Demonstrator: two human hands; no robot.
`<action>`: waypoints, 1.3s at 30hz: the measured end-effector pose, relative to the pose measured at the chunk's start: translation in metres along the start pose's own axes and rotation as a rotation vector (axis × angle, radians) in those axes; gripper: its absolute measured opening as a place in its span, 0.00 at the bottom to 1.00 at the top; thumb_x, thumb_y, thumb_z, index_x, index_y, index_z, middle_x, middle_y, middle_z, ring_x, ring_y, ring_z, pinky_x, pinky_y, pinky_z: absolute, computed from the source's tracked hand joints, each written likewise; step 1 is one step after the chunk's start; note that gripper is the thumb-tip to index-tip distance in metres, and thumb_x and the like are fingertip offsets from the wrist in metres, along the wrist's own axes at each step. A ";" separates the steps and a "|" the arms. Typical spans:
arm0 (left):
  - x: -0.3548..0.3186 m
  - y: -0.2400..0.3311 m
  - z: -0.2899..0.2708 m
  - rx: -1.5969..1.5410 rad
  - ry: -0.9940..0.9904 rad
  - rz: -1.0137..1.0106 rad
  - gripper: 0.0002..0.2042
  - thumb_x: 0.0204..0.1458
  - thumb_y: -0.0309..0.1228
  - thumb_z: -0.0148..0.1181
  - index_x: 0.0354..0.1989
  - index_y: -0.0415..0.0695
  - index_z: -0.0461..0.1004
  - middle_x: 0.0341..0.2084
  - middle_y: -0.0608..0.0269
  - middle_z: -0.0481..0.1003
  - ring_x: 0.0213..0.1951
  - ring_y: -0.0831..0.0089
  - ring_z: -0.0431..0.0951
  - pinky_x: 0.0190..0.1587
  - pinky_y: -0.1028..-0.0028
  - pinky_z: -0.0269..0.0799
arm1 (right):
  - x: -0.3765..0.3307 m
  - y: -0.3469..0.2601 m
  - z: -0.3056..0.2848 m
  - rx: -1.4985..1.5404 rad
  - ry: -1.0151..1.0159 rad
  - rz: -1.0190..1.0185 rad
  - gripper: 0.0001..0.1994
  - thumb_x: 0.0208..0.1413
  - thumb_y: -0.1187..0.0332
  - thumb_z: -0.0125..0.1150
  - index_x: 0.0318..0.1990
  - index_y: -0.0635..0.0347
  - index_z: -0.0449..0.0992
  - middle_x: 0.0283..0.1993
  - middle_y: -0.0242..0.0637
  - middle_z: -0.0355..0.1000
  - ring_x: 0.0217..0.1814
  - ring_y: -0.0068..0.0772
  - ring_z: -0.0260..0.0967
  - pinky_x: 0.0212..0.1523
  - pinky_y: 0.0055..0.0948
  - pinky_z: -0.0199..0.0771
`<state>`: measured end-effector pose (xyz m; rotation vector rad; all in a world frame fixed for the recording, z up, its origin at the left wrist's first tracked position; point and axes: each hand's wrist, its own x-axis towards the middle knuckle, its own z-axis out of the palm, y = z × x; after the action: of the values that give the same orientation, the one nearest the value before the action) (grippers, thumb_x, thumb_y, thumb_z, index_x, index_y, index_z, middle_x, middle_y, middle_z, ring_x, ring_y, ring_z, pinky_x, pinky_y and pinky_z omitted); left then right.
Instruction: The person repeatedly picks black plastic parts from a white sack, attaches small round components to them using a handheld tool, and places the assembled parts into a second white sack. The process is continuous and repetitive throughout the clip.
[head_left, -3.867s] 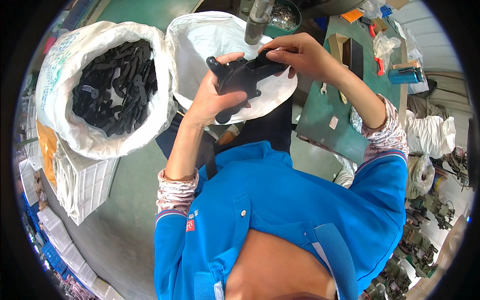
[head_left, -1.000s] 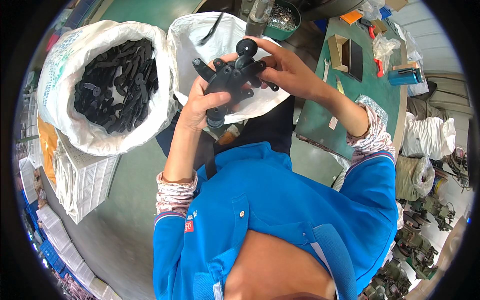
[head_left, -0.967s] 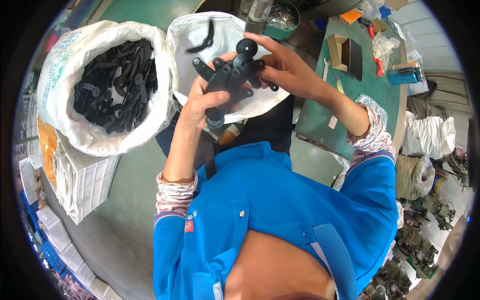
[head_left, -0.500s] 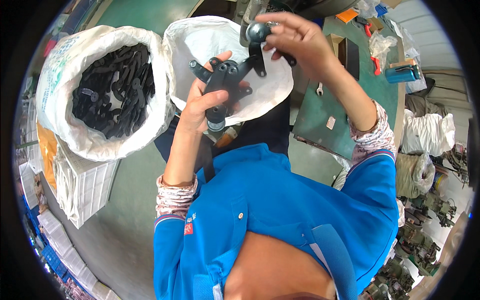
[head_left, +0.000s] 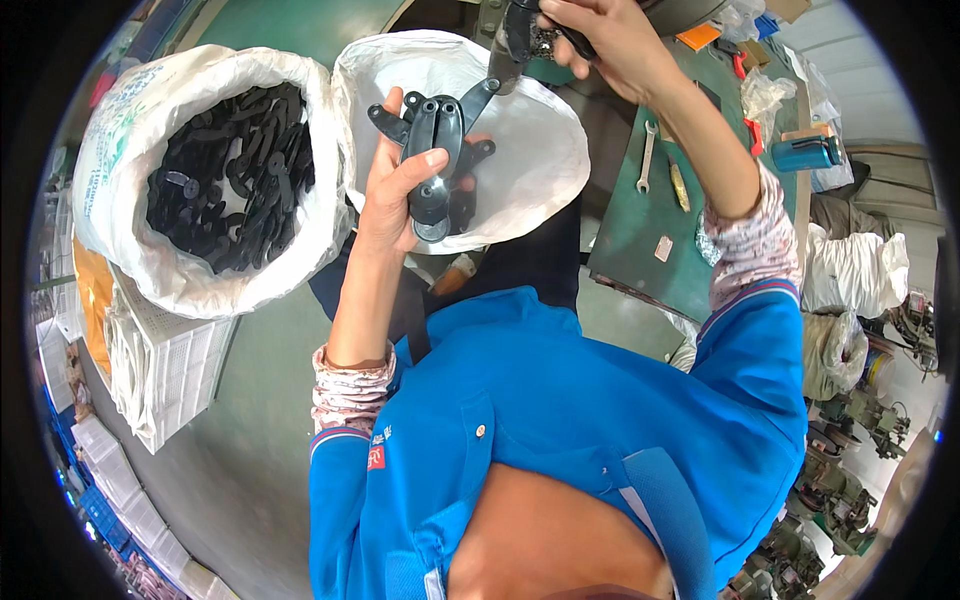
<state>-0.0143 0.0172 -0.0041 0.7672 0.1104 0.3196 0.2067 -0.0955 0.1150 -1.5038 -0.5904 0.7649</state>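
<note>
My left hand [head_left: 392,195] is closed around several curved black parts with holes in their rounded ends [head_left: 432,150]. They are fanned out, the thumb pressing across the top one, above a white sack [head_left: 535,180] that opens in front of me. At the top edge, my right hand [head_left: 615,45] is closed on another black part [head_left: 574,42], beside a dark machine [head_left: 680,10]. A further dark piece [head_left: 515,40] stands by those fingers, partly cut off by the frame; whether it belongs to the same part I cannot tell.
On the left stands a white sack [head_left: 110,200] full of loose black parts [head_left: 235,180]. The green bench [head_left: 630,235] on the right bears a wrench [head_left: 647,157], a narrow yellowish tool [head_left: 679,187], a small card [head_left: 663,248] and a blue bottle [head_left: 805,152].
My right hand has moved up to the machine with its black part, away from the left hand. The left hand's parts have tilted more upright. The wrench is now more fully uncovered.
</note>
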 end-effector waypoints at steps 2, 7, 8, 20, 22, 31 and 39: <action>0.000 0.002 -0.002 0.010 0.008 -0.029 0.44 0.46 0.26 0.61 0.69 0.46 0.38 0.50 0.46 0.68 0.50 0.52 0.75 0.35 0.69 0.80 | -0.025 0.020 0.004 -0.039 -0.013 0.044 0.20 0.61 0.67 0.54 0.58 0.64 0.64 0.37 0.36 0.73 0.25 0.21 0.71 0.18 0.18 0.69; 0.002 -0.003 -0.001 0.035 0.008 -0.131 0.45 0.45 0.26 0.61 0.69 0.44 0.38 0.51 0.51 0.67 0.48 0.59 0.76 0.36 0.69 0.80 | -0.076 0.083 0.044 -0.292 -0.085 -0.153 0.33 0.57 0.52 0.59 0.63 0.60 0.57 0.42 0.46 0.72 0.27 0.26 0.75 0.16 0.19 0.67; 0.002 -0.006 0.000 0.074 0.014 -0.137 0.45 0.45 0.25 0.61 0.70 0.44 0.37 0.51 0.51 0.67 0.47 0.60 0.76 0.36 0.68 0.80 | -0.074 0.082 0.050 -0.380 -0.090 -0.201 0.32 0.56 0.50 0.59 0.62 0.60 0.59 0.41 0.47 0.73 0.29 0.30 0.75 0.20 0.23 0.70; 0.002 -0.003 0.001 0.218 -0.016 -0.200 0.46 0.42 0.19 0.56 0.71 0.48 0.37 0.49 0.50 0.67 0.46 0.61 0.76 0.40 0.63 0.81 | -0.048 0.103 0.061 -0.753 -0.126 -0.390 0.28 0.57 0.48 0.53 0.58 0.58 0.67 0.33 0.45 0.71 0.35 0.35 0.72 0.35 0.31 0.70; -0.001 0.000 -0.002 0.181 -0.015 -0.188 0.46 0.41 0.19 0.56 0.71 0.49 0.37 0.52 0.48 0.66 0.48 0.58 0.75 0.41 0.61 0.81 | -0.050 0.087 0.064 -0.564 -0.202 -0.117 0.31 0.58 0.45 0.50 0.59 0.61 0.65 0.35 0.50 0.71 0.34 0.38 0.74 0.30 0.31 0.72; -0.012 0.015 -0.001 0.131 -0.182 -0.137 0.52 0.35 0.22 0.59 0.71 0.53 0.36 0.61 0.48 0.61 0.55 0.51 0.71 0.38 0.59 0.82 | -0.033 0.101 0.041 0.124 -0.503 0.294 0.17 0.56 0.63 0.60 0.50 0.63 0.74 0.29 0.31 0.73 0.23 0.20 0.71 0.14 0.15 0.61; -0.004 0.005 0.004 0.042 -0.158 -0.129 0.46 0.39 0.20 0.56 0.70 0.52 0.42 0.59 0.43 0.61 0.55 0.46 0.70 0.41 0.60 0.80 | -0.038 0.103 0.036 0.112 -0.099 0.041 0.08 0.56 0.69 0.57 0.41 0.60 0.76 0.34 0.31 0.73 0.31 0.17 0.67 0.33 0.18 0.65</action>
<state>-0.0187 0.0162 0.0021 0.8201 0.0171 0.1338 0.1460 -0.1093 0.0171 -1.3844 -0.5828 0.8940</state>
